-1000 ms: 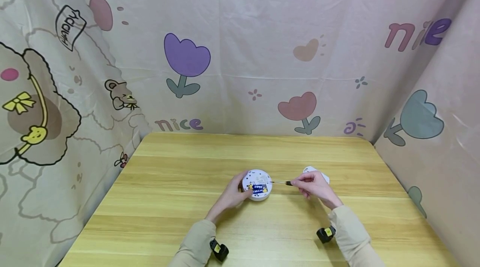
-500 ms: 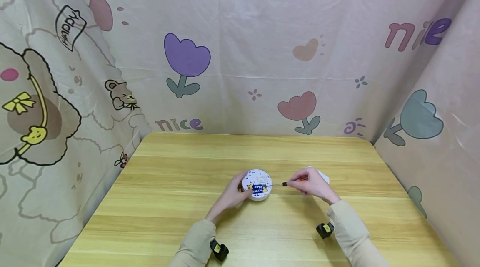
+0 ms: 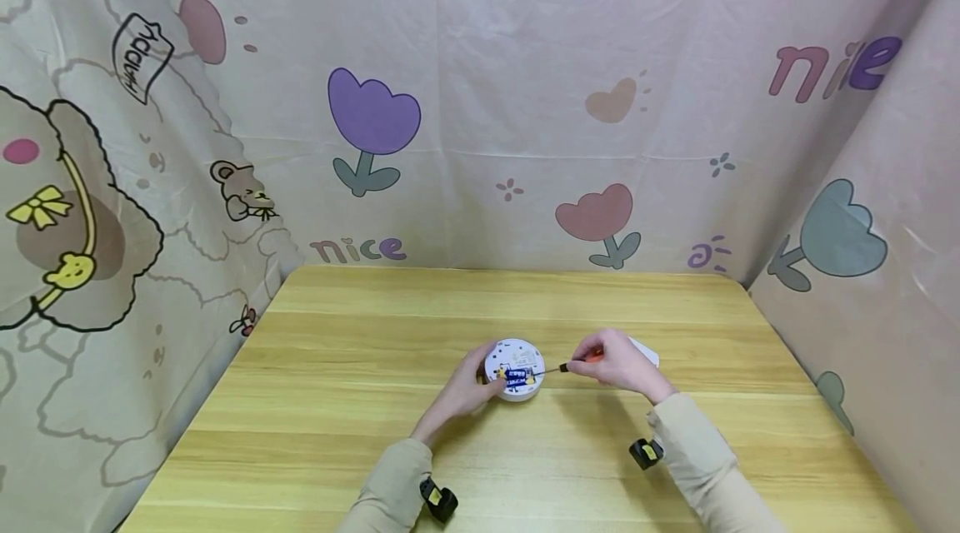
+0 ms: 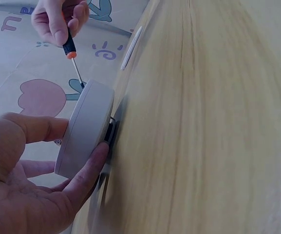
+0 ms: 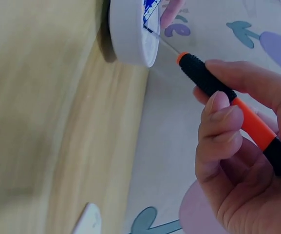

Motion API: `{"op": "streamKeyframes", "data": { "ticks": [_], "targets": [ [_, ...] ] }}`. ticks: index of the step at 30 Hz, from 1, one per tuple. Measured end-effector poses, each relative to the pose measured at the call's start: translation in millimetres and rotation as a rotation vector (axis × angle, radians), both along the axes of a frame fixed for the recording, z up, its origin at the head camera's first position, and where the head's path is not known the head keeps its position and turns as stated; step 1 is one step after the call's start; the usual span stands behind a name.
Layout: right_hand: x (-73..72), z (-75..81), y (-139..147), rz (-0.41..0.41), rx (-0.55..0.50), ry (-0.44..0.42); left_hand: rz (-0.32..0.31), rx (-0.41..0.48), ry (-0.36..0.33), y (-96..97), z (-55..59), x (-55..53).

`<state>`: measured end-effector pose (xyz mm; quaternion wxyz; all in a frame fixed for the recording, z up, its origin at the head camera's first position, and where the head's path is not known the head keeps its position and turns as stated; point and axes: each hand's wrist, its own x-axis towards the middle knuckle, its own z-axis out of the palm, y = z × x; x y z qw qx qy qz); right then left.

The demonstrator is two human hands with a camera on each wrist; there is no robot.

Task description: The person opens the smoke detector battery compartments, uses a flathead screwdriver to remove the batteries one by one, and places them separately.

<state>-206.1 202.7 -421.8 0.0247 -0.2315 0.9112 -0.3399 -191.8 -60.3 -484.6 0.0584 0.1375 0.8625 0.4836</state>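
My left hand (image 3: pixel 467 385) grips a round white device (image 3: pixel 517 350) by its side, thumb at the near edge. Blue batteries (image 3: pixel 516 380) with yellow ends lie in its upward face. In the left wrist view the device's pale side wall (image 4: pixel 84 129) sits between thumb and fingers, close over the table. My right hand (image 3: pixel 617 362) pinches a screwdriver (image 5: pixel 206 75) by its black and orange handle. Its thin shaft points left and down, and the tip is at the end of a battery in the device, as the right wrist view shows.
A flat white cover (image 3: pixel 647 351) lies on the wooden table (image 3: pixel 375 333) behind my right hand, partly hidden by it. Black wrist cameras (image 3: pixel 438 501) hang at both sleeves. A printed curtain (image 3: pixel 480 100) closes off the back and sides.
My right hand has moved a little left, and the screwdriver's tip has shifted from the device's upper right part down to the batteries' end. The left hand and the device have stayed put.
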Motion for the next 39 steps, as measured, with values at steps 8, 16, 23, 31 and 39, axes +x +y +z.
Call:
{"op": "streamKeyframes", "data": {
  "ticks": [8,16,23,31,39],
  "targets": [
    [6.2,16.9,-16.0,0.000,0.172,0.139,0.000,0.003,-0.004,0.3,0.0,-0.6],
    [14.0,27.9,-34.5,-0.033,0.292,0.250,-0.016,-0.002,0.038,-0.4,-3.0,-0.3],
    [21.6,29.8,-47.1,-0.072,0.358,0.290,-0.011,-0.002,0.012,0.1,-2.0,1.1],
    [23.2,30.0,-53.6,-0.084,0.337,0.292,-0.005,-0.011,0.017,0.9,-2.1,-1.2],
    [19.7,32.0,-51.9,-0.108,0.346,0.207,0.005,0.004,0.033,0.9,-1.6,-1.9]
  ]
}}
